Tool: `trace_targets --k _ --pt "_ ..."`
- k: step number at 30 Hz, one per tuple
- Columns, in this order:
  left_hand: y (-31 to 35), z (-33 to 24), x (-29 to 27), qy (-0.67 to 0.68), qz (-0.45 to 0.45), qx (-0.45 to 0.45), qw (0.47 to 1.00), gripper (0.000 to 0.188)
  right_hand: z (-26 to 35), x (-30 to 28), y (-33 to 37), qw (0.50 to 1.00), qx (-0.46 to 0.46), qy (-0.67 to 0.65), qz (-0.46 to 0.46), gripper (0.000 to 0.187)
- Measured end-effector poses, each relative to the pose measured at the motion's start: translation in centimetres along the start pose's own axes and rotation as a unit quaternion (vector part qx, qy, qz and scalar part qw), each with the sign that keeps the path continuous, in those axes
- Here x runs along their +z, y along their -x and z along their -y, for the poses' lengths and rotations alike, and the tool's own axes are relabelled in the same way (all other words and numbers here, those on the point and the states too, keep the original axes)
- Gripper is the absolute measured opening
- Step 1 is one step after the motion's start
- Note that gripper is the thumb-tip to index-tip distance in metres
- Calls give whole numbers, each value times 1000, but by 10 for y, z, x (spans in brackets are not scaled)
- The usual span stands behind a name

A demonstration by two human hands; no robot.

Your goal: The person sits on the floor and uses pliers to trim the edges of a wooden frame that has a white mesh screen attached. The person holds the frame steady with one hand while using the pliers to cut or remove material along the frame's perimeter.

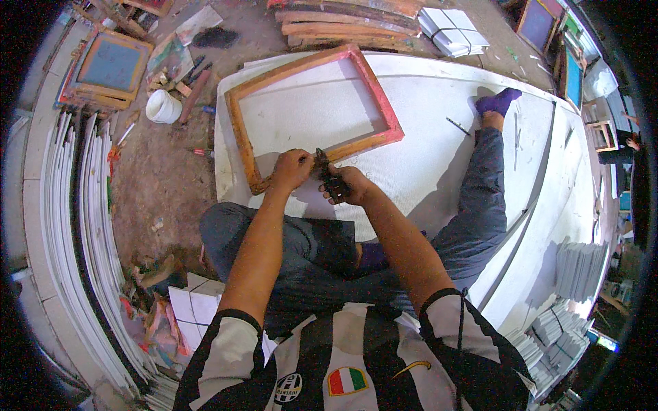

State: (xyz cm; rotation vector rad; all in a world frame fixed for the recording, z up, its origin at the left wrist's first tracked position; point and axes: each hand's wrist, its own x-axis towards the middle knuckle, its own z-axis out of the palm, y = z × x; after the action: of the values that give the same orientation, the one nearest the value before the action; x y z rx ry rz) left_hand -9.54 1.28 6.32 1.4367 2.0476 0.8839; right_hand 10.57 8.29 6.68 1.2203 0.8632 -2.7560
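A rectangular wooden frame (241, 137), stained red along its right end, lies tilted on a white sheet (439, 103) in front of me. My left hand (291, 170) is over the frame's near edge, its fingers pinched together. Whatever the fingers hold, if anything, is too small to make out. Just right of it, my right hand (353, 185) grips a dark, plier-like hand tool (332, 179). The tool's narrow tip points away from me, near the left fingertips and the frame's near bar. Its exact kind is unclear.
A thin dark stick (458, 126) lies on the sheet, left of my outstretched foot (499, 103). Wooden planks (349, 24) and a tied white bundle (454, 32) lie beyond. At left are a white bucket (164, 107), a blue-meshed frame (113, 61) and stacked white panels (96, 185).
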Motion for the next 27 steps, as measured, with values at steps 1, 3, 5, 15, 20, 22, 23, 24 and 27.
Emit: trace_targets --k 1,3,5,15,20,22,23,24,27 --pt "-1 -6 -6 18 28 -3 999 33 -1 0 1 997 -23 65 -31 49" --pt "-1 -19 -14 11 70 -1 998 31 -3 -2 3 975 -67 192 -93 47" --pt "4 -31 -21 -45 91 6 995 33 -1 14 4 940 -78 286 -169 47" --pt "7 -6 -2 -79 53 10 995 32 -10 51 21 729 -178 572 -330 40" --pt "5 -18 -3 -119 106 -7 987 32 -20 26 11 762 -211 538 -292 53" --pt "11 -25 -5 -118 70 10 990 31 -20 18 9 831 -203 452 -251 53" --pt "13 -30 -6 -117 54 19 991 30 -19 17 12 874 -181 383 -238 50" --pt "11 -30 -2 -118 58 19 991 30 -26 8 8 918 -179 292 -202 47" --pt "11 -17 -4 -123 50 23 991 31 -18 20 24 969 -163 151 -107 41"
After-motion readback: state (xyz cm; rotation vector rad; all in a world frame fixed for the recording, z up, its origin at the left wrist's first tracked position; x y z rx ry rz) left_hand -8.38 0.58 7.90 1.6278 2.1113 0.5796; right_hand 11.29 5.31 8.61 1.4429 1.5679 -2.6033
